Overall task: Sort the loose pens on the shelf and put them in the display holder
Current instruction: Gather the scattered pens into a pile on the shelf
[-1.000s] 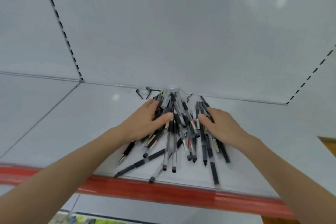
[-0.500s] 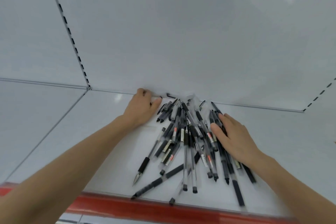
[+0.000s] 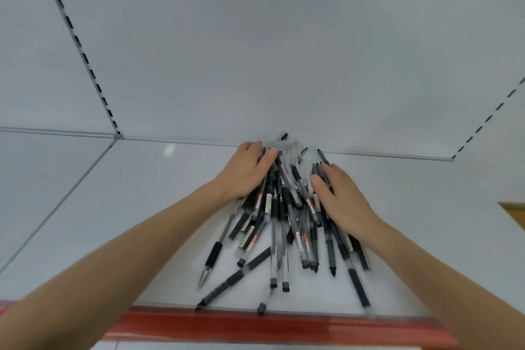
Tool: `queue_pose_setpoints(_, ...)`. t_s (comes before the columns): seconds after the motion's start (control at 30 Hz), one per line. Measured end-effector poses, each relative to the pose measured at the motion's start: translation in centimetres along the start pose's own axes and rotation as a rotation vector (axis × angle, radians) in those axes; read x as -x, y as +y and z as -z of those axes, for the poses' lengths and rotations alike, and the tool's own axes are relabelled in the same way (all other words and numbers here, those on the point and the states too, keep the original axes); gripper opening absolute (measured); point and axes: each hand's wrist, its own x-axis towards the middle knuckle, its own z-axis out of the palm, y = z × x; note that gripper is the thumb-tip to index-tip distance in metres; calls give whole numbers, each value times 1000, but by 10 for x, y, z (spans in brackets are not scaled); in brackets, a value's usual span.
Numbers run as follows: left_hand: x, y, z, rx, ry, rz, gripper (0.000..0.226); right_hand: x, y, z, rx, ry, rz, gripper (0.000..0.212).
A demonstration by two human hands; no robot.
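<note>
A heap of several black and clear pens (image 3: 279,224) lies fanned out on the white shelf (image 3: 136,207), tips toward the front edge. My left hand (image 3: 245,172) rests flat on the heap's left side, its fingers over the far ends of the pens near the back wall. My right hand (image 3: 342,199) presses on the right side, fingers spread over the pens. The two hands bracket the pile. One pen with a metal tip (image 3: 211,260) lies a little apart at the left. No display holder is in view.
A red strip (image 3: 284,327) runs along the shelf's front edge, and a few pen tips reach it. The white back panel (image 3: 255,51) has slotted uprights at left and right. A wooden-coloured edge (image 3: 514,213) shows at far right.
My left hand has moved from the back-left of the shelf rightward onto the heap. The pens are pushed closer together. My right hand stays on the right side.
</note>
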Motion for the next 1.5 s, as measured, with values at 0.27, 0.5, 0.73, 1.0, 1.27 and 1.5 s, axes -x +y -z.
queue_pose_setpoints(0.27,87,-34,34,-248,-279,-63,106,63,14,36,137,-198,28,94)
queue_pose_setpoints(0.5,79,1,-12,-257,-115,-66,99,46,-18,-2,215,-68,41,77)
queue_pose_setpoints(0.73,89,-5,8,-148,-212,-183,100,51,-6,17,153,-209,135,100)
queue_pose_setpoints(1.0,95,-9,7,-450,-350,-286,96,55,7,18,321,-307,260,108)
queue_pose_setpoints(1.27,90,-2,12,-388,-330,-347,99,50,6,27,225,-198,251,91)
queue_pose_setpoints(1.5,87,7,1,-488,-364,-354,103,44,0,12,341,-168,357,96)
